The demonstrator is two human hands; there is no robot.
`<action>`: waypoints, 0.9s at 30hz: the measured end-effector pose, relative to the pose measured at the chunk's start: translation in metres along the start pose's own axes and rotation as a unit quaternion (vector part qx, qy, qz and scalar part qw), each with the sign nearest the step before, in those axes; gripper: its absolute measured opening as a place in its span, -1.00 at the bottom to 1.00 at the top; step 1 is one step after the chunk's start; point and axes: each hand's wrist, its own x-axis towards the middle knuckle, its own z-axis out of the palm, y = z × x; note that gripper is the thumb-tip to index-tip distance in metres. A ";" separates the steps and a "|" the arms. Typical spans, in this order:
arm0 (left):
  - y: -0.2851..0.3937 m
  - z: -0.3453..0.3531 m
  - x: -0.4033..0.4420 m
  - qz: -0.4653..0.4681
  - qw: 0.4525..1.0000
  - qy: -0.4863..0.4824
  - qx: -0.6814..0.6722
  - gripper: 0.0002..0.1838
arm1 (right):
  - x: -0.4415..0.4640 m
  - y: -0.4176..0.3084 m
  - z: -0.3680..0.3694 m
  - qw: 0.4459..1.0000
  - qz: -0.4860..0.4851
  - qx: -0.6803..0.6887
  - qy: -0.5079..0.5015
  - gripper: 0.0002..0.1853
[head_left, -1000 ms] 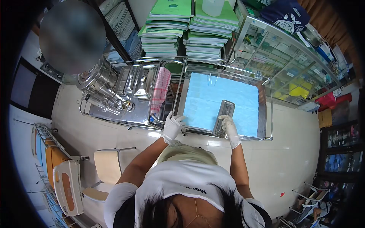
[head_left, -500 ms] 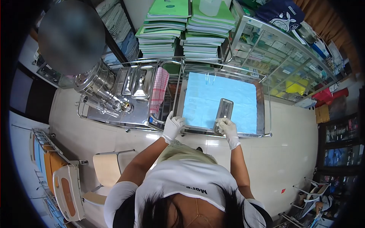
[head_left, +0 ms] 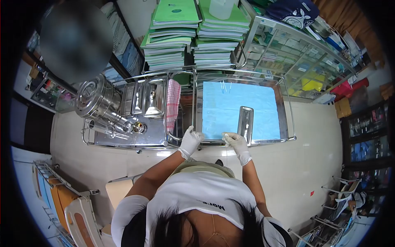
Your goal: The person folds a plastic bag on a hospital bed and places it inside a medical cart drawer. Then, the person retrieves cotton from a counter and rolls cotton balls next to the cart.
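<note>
While right hand (head_left: 235, 143) is near tray (head_left: 246, 124), left hand (head_left: 191, 142) is apart; both grips unclear.

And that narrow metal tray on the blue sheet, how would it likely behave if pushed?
The narrow metal tray looks rigid, so it should keep its shape. Its smooth, shiny surface could make it slippery to grip. Lying low on the blue sheet, it seems likelier to slide, perhaps dragging the sheet, than to roll.

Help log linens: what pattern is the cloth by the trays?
Cloth: red and white checks, best in head view.
</note>
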 end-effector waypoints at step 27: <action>0.013 -0.082 0.043 -0.148 0.845 -0.012 -0.514 -0.91 | 0.007 -0.025 0.066 0.995 -0.044 0.007 0.084 -0.82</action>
